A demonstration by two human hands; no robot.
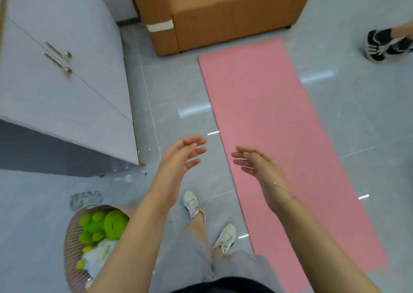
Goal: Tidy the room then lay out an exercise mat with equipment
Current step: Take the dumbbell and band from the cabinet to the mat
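Two hands up, both empty, palms facing each other with a gap between. Floor point(174, 96): grey tile, under everything. Pink exercise mat point(279, 136) lies unrolled flat on it, running from beyond the right hand point(259, 169) back past the right forearm; that hand hovers over its near-left edge, fingers straight and spread. White cabinet point(62, 73) with two metal handles sits far left of the left hand point(178, 158). Brown sofa point(223, 13) stands beyond both hands, just off the mat's far end. Pink basket point(71, 243) below-left of the left forearm, green plush toy point(105, 225) inside. Left hand's fingers are relaxed, slightly bent. Another person's black-and-white shoe point(380, 46) far right.
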